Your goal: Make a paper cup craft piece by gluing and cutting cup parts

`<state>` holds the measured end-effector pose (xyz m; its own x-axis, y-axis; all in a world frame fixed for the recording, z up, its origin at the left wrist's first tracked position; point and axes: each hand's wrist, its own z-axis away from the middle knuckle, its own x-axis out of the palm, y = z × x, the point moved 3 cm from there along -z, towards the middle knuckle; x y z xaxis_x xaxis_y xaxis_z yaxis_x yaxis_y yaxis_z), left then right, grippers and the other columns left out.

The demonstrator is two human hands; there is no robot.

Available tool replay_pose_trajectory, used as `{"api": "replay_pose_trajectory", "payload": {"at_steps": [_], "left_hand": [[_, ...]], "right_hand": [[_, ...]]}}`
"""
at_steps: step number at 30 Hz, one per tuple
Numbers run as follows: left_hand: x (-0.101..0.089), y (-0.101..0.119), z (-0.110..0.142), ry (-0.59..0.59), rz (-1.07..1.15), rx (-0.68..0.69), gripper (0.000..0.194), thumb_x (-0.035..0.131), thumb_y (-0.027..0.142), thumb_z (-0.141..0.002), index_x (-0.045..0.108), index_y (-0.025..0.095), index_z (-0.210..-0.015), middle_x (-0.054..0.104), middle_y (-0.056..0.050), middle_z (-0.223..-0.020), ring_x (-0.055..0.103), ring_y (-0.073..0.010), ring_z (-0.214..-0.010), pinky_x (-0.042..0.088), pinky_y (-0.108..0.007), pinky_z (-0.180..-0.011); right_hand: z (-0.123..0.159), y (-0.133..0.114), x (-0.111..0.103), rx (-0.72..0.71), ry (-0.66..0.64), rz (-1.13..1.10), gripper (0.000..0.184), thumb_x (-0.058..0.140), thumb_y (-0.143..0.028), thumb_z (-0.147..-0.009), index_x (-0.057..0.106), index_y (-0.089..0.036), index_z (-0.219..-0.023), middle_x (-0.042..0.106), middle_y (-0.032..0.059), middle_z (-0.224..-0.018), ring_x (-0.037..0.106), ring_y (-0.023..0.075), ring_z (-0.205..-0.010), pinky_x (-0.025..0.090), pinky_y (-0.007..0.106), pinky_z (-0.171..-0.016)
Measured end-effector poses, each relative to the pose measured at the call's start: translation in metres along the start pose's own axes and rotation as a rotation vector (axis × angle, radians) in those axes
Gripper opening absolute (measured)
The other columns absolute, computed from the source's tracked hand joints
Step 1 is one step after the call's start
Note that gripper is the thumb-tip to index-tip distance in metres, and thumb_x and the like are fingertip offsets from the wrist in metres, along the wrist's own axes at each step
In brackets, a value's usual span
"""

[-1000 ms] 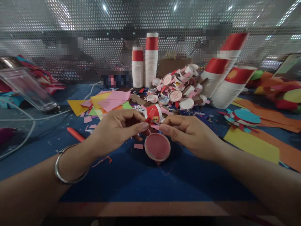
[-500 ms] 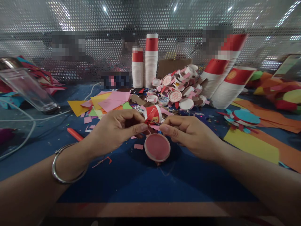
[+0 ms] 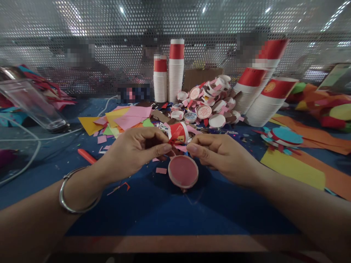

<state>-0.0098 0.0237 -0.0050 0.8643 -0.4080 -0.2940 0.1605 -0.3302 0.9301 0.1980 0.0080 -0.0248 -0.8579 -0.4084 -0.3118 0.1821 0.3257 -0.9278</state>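
My left hand (image 3: 139,149), with a silver bangle on the wrist, is closed in a pinch on a narrow red paper strip (image 3: 173,140). Facing it, my right hand (image 3: 216,153) is pinched near the strip's other end; whatever lies between its fingertips is too small to make out. Just behind the fingertips is a red-and-white piece of paper cup (image 3: 179,132). Below and between both hands sits a round disc with a pink face (image 3: 183,171) and a pale rim. Its upper edge lies close to the fingers, and I cannot tell whether they touch it.
Coloured paper sheets (image 3: 134,117) lie left of a pile of cut cup bottoms (image 3: 204,111). Stacked paper cups (image 3: 176,76) stand behind. A glass bottle (image 3: 41,104) leans at left, near a red-handled tool (image 3: 86,156). A blue-topped disc (image 3: 286,136) rests at right.
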Motion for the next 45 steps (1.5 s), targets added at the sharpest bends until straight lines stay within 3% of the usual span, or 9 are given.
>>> {"api": "replay_pose_trajectory", "payload": {"at_steps": [10, 14, 20, 24, 29, 37, 41, 45], "left_hand": [[-0.001, 0.002, 0.002, 0.007, -0.143, 0.08, 0.004, 0.073, 0.015, -0.089, 0.075, 0.017, -0.086, 0.076, 0.0, -0.078, 0.069, -0.009, -0.068, 0.055, -0.015, -0.062], [-0.002, 0.004, 0.005, -0.007, -0.224, 0.042, 0.006, 0.071, 0.023, -0.093, 0.072, 0.018, -0.089, 0.075, 0.001, -0.078, 0.068, -0.0105, -0.07, 0.055, -0.018, -0.065], [-0.006, 0.018, 0.004, 0.063, -0.326, 0.042, 0.018, 0.065, 0.022, -0.094, 0.069, 0.018, -0.078, 0.067, 0.001, -0.068, 0.057, -0.0093, -0.059, 0.045, -0.019, -0.055], [-0.01, 0.026, 0.005, 0.08, -0.296, 0.054, 0.022, 0.064, 0.021, -0.093, 0.071, 0.018, -0.073, 0.068, 0.0, -0.068, 0.058, -0.0104, -0.061, 0.044, -0.021, -0.057], [-0.013, 0.033, 0.012, 0.101, -0.194, 0.046, 0.024, 0.069, 0.024, -0.091, 0.073, 0.019, -0.068, 0.065, 0.001, -0.064, 0.052, -0.0089, -0.057, 0.041, -0.021, -0.054], [-0.019, 0.027, 0.01, 0.27, 0.237, -0.104, 0.025, 0.076, 0.022, -0.08, 0.069, 0.019, -0.057, 0.061, 0.001, -0.059, 0.05, -0.008, -0.057, 0.039, -0.018, -0.052], [-0.006, 0.014, 0.01, 0.152, 0.306, -0.294, 0.017, 0.078, 0.027, -0.078, 0.074, 0.017, -0.064, 0.059, 0.001, -0.053, 0.047, -0.0068, -0.05, 0.031, -0.017, -0.045], [0.013, 0.004, 0.012, 0.035, 0.319, -0.441, 0.013, 0.077, 0.027, -0.078, 0.075, 0.016, -0.072, 0.059, 0.001, -0.051, 0.042, -0.005, -0.044, 0.024, -0.017, -0.042]], "right_hand": [[0.0, -0.001, 0.001, -0.002, -0.007, 0.023, 0.042, 0.06, -0.047, -0.101, 0.057, -0.017, -0.073, 0.039, -0.0064, -0.066, 0.028, 0.0063, -0.054, 0.022, 0.025, -0.049], [0.0, 0.0, 0.001, 0.019, -0.018, -0.028, 0.041, 0.063, -0.047, -0.099, 0.055, -0.017, -0.072, 0.037, -0.0065, -0.067, 0.027, 0.0062, -0.054, 0.021, 0.025, -0.049], [0.0, 0.004, 0.001, 0.107, -0.01, -0.161, 0.04, 0.071, -0.054, -0.092, 0.059, -0.019, -0.079, 0.032, -0.009, -0.061, 0.019, 0.0069, -0.05, 0.019, 0.025, -0.047], [0.0, -0.001, 0.002, 0.121, 0.02, -0.194, 0.042, 0.075, -0.057, -0.088, 0.059, -0.018, -0.079, 0.043, -0.0068, -0.064, 0.03, 0.0072, -0.052, 0.025, 0.024, -0.049], [-0.001, -0.01, 0.006, 0.046, 0.087, -0.116, 0.037, 0.084, -0.046, -0.082, 0.061, -0.017, -0.083, 0.058, -0.0019, -0.078, 0.05, 0.0104, -0.068, 0.037, 0.023, -0.059], [0.001, -0.017, 0.001, 0.043, 0.09, -0.066, 0.036, 0.085, -0.042, -0.081, 0.06, -0.018, -0.074, 0.052, -0.0035, -0.069, 0.045, 0.0101, -0.061, 0.036, 0.024, -0.056], [0.0, -0.022, -0.001, 0.007, 0.116, -0.037, 0.03, 0.08, -0.041, -0.086, 0.063, -0.019, -0.077, 0.052, -0.004, -0.065, 0.042, 0.0098, -0.056, 0.037, 0.024, -0.054], [0.002, -0.022, 0.002, -0.018, 0.123, 0.022, 0.028, 0.083, -0.042, -0.084, 0.067, -0.018, -0.082, 0.064, 0.0007, -0.076, 0.054, 0.0134, -0.067, 0.045, 0.025, -0.061]]}}
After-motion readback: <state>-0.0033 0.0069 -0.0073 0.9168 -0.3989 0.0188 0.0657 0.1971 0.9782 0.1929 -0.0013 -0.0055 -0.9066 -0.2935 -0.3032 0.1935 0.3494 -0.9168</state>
